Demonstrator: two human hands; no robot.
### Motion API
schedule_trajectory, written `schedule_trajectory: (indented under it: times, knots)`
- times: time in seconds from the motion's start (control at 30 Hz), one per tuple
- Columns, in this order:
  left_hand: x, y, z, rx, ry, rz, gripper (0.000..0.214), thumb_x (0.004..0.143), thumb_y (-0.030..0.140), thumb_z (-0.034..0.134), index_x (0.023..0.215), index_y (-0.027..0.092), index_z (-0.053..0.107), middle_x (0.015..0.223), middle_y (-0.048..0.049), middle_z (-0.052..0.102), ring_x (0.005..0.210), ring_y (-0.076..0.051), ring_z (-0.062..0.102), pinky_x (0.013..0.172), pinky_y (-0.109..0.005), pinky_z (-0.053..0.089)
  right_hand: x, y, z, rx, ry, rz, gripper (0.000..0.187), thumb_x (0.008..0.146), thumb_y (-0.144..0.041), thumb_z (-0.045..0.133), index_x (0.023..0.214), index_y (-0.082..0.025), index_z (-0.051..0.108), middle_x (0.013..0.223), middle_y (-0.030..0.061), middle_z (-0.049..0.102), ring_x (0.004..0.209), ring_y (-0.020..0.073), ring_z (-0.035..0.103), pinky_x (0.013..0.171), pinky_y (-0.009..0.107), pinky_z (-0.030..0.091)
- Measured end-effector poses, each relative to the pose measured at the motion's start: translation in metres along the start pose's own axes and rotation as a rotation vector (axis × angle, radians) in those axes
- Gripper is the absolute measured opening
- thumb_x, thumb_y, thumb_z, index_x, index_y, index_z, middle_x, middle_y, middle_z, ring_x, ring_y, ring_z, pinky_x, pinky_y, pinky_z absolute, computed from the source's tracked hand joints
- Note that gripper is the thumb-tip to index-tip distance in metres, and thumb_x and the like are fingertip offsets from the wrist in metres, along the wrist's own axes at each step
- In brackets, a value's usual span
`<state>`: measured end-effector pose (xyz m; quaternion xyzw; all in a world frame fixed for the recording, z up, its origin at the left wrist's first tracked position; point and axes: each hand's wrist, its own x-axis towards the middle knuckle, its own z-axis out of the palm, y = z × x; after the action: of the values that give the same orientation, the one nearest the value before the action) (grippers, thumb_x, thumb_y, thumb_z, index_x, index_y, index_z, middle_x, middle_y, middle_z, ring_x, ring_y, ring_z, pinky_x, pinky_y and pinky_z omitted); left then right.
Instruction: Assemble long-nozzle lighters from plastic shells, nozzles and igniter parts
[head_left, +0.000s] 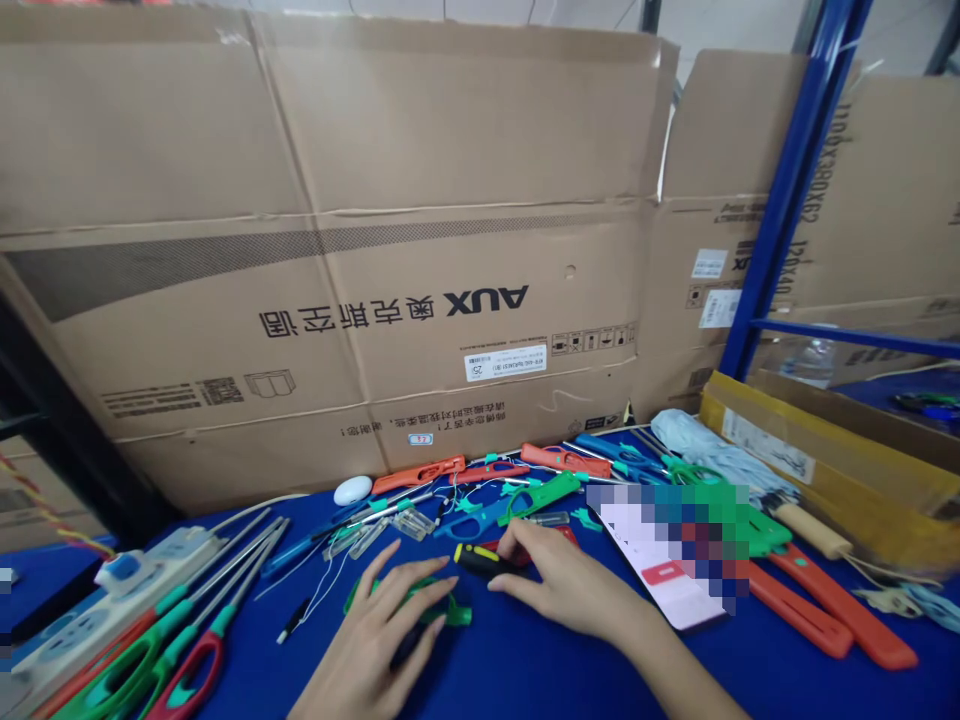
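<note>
At the counter's front edge, a black-and-yellow handle is pinched by the right hand. Green plastic is steadied under the open left hand.

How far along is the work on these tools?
Seemingly done: long green-and-red-handled tools lie together at the left. In hand: the right hand pinches a black-and-yellow handle, and the left hand rests on a green piece. Seemingly left: orange and green plastic parts lie scattered.

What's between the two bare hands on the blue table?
In the head view, a black handle with a yellow band lies between the left hand and right hand.
</note>
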<state>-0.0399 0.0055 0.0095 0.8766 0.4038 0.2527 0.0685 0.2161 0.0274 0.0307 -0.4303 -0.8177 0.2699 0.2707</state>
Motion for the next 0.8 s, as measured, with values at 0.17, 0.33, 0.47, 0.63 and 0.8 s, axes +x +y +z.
schedule_trajectory:
  times: [0.17, 0.33, 0.47, 0.63, 0.8]
  knots:
    - [-0.004, -0.024, -0.029, 0.048, -0.037, -0.106, 0.065, 0.075, 0.041, 0.067, 0.135, 0.033, 0.043, 0.134, -0.0078, 0.050, 0.124, -0.034, 0.043, 0.108, -0.057, 0.024, 0.006, 0.010, -0.003, 0.091, 0.141, 0.032, 0.016, 0.091, -0.026, 0.046, 0.106, -0.023, 0.041, 0.105, 0.0060, 0.060, 0.094, 0.0181, 0.060, 0.080, 0.031, 0.046]
    - [-0.014, -0.049, -0.036, 0.087, -0.089, -0.195, 0.080, 0.059, 0.057, 0.074, 0.131, 0.030, 0.049, 0.128, -0.0106, 0.053, 0.118, -0.037, 0.047, 0.100, -0.054, 0.037, 0.016, 0.029, -0.014, -0.301, 0.192, 0.177, 0.023, 0.086, -0.017, 0.049, 0.109, -0.019, 0.050, 0.112, 0.0094, 0.061, 0.107, 0.0232, 0.056, 0.089, 0.034, 0.041]
    - [-0.011, -0.048, -0.034, 0.108, -0.111, -0.171, 0.076, 0.056, 0.063, 0.073, 0.122, 0.028, 0.057, 0.116, -0.0091, 0.058, 0.108, -0.033, 0.054, 0.096, -0.048, 0.041, 0.020, 0.040, -0.021, -0.391, 0.138, 0.247, 0.030, 0.078, -0.007, 0.052, 0.105, -0.018, 0.058, 0.108, 0.0090, 0.066, 0.104, 0.0263, 0.059, 0.087, 0.036, 0.039]
    - [-0.003, -0.038, -0.030, 0.074, -0.169, -0.133, 0.066, 0.055, 0.068, 0.070, 0.103, 0.024, 0.062, 0.097, -0.0056, 0.060, 0.091, -0.026, 0.056, 0.085, -0.039, 0.044, 0.022, 0.041, -0.019, -0.446, 0.120, 0.290, 0.030, 0.076, -0.006, 0.051, 0.102, -0.018, 0.059, 0.104, 0.0088, 0.068, 0.101, 0.0274, 0.061, 0.083, 0.034, 0.039]
    - [0.002, -0.023, -0.007, -0.002, -0.221, -0.049, 0.061, 0.050, 0.071, 0.070, 0.078, 0.019, 0.054, 0.079, -0.0007, 0.056, 0.074, -0.020, 0.051, 0.074, -0.032, 0.039, 0.020, 0.032, -0.015, -0.491, 0.109, 0.284, 0.024, 0.074, -0.007, 0.052, 0.095, -0.018, 0.060, 0.095, 0.0070, 0.069, 0.093, 0.0256, 0.062, 0.078, 0.030, 0.038]
